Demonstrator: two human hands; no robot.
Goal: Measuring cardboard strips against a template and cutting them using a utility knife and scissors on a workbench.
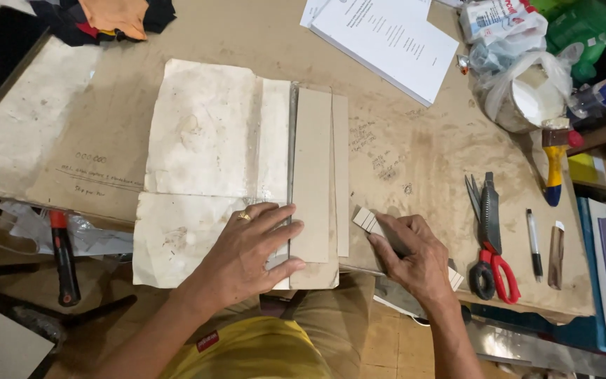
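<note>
Cardboard strips point(311, 175) lie upright at the middle of the worktop point(415, 154), along a metal ruler point(292, 140). My left hand point(250, 249) presses flat on them, fingers spread toward three o'clock, a ring on one finger. At three o'clock from it my right hand point(415, 260) pinches a small white block point(367, 220) between thumb and forefinger, just beside the strips. Under the strips, toward nine o'clock, sits stained white paper point(205, 133). Further at three o'clock lie red-handled scissors point(492, 242), a pen point(534, 242) and a brush point(555, 161). At twelve o'clock rests a printed sheet point(387, 35).
</note>
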